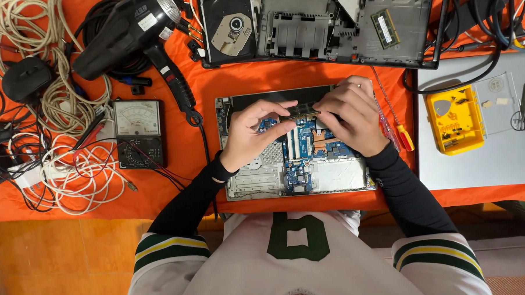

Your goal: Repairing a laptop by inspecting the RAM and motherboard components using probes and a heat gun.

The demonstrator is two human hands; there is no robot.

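An opened laptop base point(258, 179) with a blue circuit board point(300, 158) lies on the orange cloth in front of me. Both my hands are over its upper half. My left hand point(253, 133) and my right hand point(351, 118) pinch the two ends of a thin dark memory module point(303, 112), holding it just above the board. My forearms in black sleeves reach in from the bottom.
A second opened laptop shell point(351, 22) with an optical drive lies at the back. A black heat gun point(127, 30), an analog multimeter point(138, 133) and tangled cables point(71, 166) fill the left. A screwdriver point(394, 122), yellow parts box point(453, 119) and grey laptop lid point(478, 157) sit right.
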